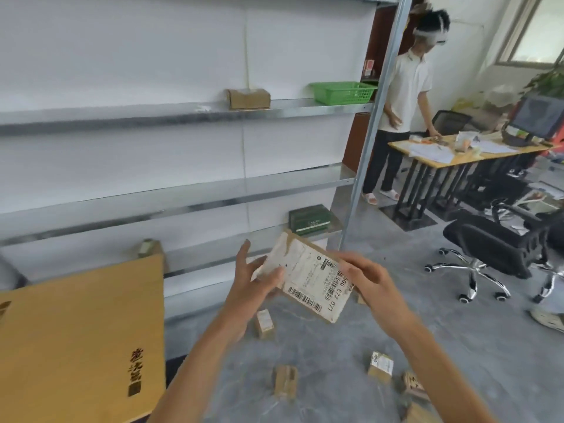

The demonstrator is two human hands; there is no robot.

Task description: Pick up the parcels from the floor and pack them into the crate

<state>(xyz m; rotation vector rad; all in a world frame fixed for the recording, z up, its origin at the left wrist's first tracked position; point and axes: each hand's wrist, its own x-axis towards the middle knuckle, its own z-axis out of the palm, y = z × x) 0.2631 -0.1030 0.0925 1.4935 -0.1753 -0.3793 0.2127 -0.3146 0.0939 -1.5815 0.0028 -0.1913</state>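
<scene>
Both hands, left (pixel 259 279) and right (pixel 370 279), pinch a labelled parcel (pixel 308 277) by its edges; that light grip could slip.

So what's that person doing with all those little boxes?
The person is holding a flat parcel with a shipping label in both hands, left hand and right hand, up off the floor. Several small parcels are on the grey floor below, not yet picked up.
</scene>
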